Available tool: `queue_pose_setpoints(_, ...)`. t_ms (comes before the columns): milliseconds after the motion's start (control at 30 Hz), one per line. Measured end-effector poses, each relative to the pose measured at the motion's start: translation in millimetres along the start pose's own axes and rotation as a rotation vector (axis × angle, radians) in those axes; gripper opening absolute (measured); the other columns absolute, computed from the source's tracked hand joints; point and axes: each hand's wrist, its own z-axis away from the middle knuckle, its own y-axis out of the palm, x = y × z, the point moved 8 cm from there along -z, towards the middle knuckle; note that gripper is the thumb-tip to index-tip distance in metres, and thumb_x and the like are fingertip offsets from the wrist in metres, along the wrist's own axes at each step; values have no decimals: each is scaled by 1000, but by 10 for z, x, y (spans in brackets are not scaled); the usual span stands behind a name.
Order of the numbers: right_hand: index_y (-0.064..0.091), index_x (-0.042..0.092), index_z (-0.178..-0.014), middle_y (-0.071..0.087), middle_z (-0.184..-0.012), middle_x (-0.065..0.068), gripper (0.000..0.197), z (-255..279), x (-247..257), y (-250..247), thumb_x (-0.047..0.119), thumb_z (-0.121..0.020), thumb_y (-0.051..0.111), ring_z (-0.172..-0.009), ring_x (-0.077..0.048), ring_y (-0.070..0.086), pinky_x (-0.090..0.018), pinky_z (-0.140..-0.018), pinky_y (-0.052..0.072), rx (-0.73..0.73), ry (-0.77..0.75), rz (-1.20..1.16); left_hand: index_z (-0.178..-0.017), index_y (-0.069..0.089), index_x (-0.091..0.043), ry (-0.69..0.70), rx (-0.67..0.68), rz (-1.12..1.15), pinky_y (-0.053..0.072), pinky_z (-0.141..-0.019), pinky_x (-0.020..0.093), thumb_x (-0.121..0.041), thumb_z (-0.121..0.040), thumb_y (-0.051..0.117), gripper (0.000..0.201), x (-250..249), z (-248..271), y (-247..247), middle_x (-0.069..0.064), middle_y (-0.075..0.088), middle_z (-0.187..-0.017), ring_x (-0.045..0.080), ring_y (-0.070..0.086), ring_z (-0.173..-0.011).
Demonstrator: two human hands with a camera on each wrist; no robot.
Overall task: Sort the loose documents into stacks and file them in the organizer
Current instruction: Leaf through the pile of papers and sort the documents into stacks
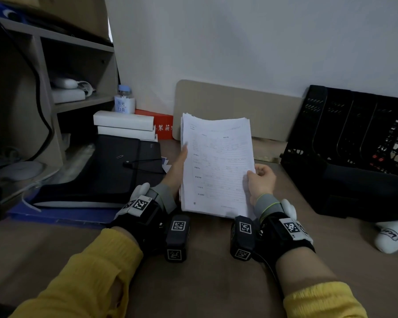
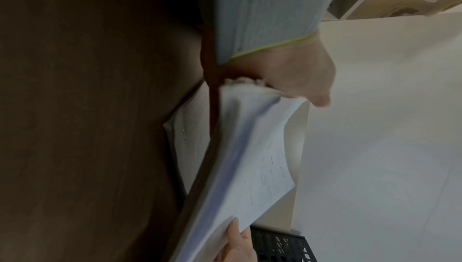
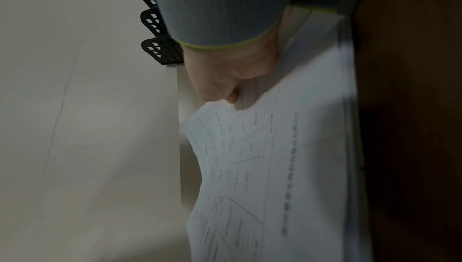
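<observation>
A thick stack of printed documents [image 1: 216,166] stands on its lower edge on the brown desk [image 1: 205,271], tilted back. My left hand [image 1: 183,154] grips its left edge, thumb on the front sheet. My right hand [image 1: 253,175] pinches the right edge lower down. In the left wrist view my left hand [image 2: 300,72] holds the stack [image 2: 250,157] at a corner. The right wrist view shows my right hand [image 3: 225,76] curled on the form-printed stack [image 3: 287,167]. The black perforated organizer [image 1: 345,134] stands at the right with several upright slots.
A black zip folder [image 1: 115,166] lies left of the stack on a blue folder [image 1: 55,214]. Behind it are white boxes [image 1: 124,125], a labelled bottle [image 1: 124,99] and a red box [image 1: 163,125]. A beige board [image 1: 234,106] leans on the wall. A shelf unit [image 1: 78,65] fills the left.
</observation>
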Motion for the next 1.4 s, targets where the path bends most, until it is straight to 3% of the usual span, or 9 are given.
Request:
queue_pose_setpoints(133, 57, 19, -92, 55, -82, 4, 18, 46, 89, -61, 2, -86, 54, -73, -16, 56, -31, -72, 52, -41, -48, 13, -127, 55, 1, 15, -99, -245, 55, -88, 41, -10, -94, 57, 35, 18, -23, -131, 20, 60, -129, 30, 64, -103)
queue_pose_setpoints(367, 56, 17, -112, 53, -80, 11, 28, 209, 607, -52, 2, -88, 56, -66, 1, 48, -10, -63, 42, -35, -304, -145, -119, 61, -14, 337, -190, -242, 55, -91, 41, -19, -94, 60, 25, -232, 82, -136, 6, 68, -117, 23, 66, -107)
queue_pose_setpoints(600, 59, 15, -108, 61, -89, 12, 25, 380, 899, 95, 0, -89, 54, -68, 9, 55, -7, -68, 44, 26, -453, -210, -113, 60, -27, 479, -228, -155, 53, -90, 24, -22, -96, 57, 18, -355, 157, -128, -16, 66, -107, -1, 64, -101)
queue_pose_setpoints(700, 60, 11, -109, 62, -89, 11, 25, 398, 874, 126, -2, -90, 52, -70, 12, 57, -8, -70, 46, 40, -453, -226, -109, 60, -33, 498, -233, -168, 52, -96, 31, -24, -96, 57, 16, -368, 140, -134, -13, 66, -109, 8, 63, -108)
queue_pose_setpoints(900, 60, 19, -102, 63, -92, 10, 22, 385, 862, 123, 3, -88, 54, -86, -7, 58, -19, -78, 47, 49, -449, -240, -105, 61, -38, 468, -203, -148, 53, -94, 27, -26, -95, 58, 16, -331, 108, -130, -13, 67, -109, 7, 63, -107)
queue_pose_setpoints(1033, 57, 29, -99, 66, -99, 10, 17, 404, 751, 204, 14, -92, 56, -91, -5, 63, -22, -81, 51, 157, -361, -249, -113, 64, -22, 416, -210, -131, 56, -84, 21, -25, -91, 64, 22, -272, 89, -133, -11, 69, -102, 3, 65, -97)
queue_pose_setpoints(1167, 53, 28, -110, 64, -105, 13, 17, 391, 715, 224, 24, -93, 57, -99, -3, 62, -23, -88, 49, 195, -333, -233, -113, 66, -17, 357, -208, -141, 58, -81, 26, -21, -86, 71, 28, -213, 49, -171, -6, 71, -104, 10, 67, -99)
queue_pose_setpoints(1267, 51, 27, -113, 63, -106, 15, 21, 376, 656, 249, 26, -93, 58, -101, -4, 61, -26, -92, 49, 223, -308, -210, -111, 66, -16, 304, -210, -138, 57, -71, 19, -18, -84, 73, 28, -146, -1, -206, -7, 70, -100, 8, 67, -93)
queue_pose_setpoints(1400, 57, 22, -119, 66, -109, 12, 30, 305, 517, 274, 33, -92, 60, -105, -8, 62, -30, -96, 49, 246, -234, -158, -119, 66, -10, 260, -210, -149, 57, -82, 25, -15, -81, 75, 39, -73, -50, -238, -2, 71, -108, 14, 67, -101)
